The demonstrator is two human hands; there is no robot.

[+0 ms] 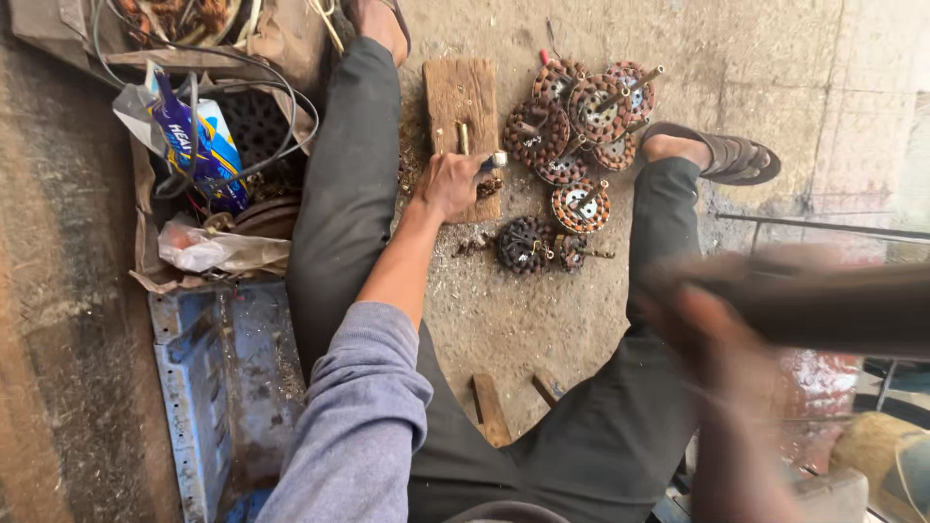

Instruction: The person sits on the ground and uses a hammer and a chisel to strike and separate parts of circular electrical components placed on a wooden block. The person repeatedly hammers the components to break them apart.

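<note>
Here, going left to right, a dented blue sheet-metal tray (199, 387) lies at about eight o'clock on the gritty concrete floor (542, 320), its surface scuffed and dusty. Above it, near ten o'clock, sit a crumpled clear plastic bag (208, 247), a glossy blue-and-yellow printed packet (199, 140) and loops of black cable (242, 97) over torn brown cardboard.

The left hand (448, 182), reaching out of a soft grey sleeve (363, 407), is closed around a small silvery cylindrical metal piece (495, 161), pressing it down on the worn, rectangular wooden block (463, 102) just above centre. The block's face is pitted and flecked with copper scraps.

At about one o'clock of that hand lies a heap of round, rusty-brown motor windings with copper wire (581, 116); two more blackened ones (528, 244) rest just below the block.

Towards four o'clock the right hand (712, 334) is a blur, gripping a dark, thick bar-like tool (833, 305); how tightly the fingers clamp it I cannot tell exactly. The hands are well apart. A brown sandal (731, 158) rests at two o'clock on the rough floor.
</note>
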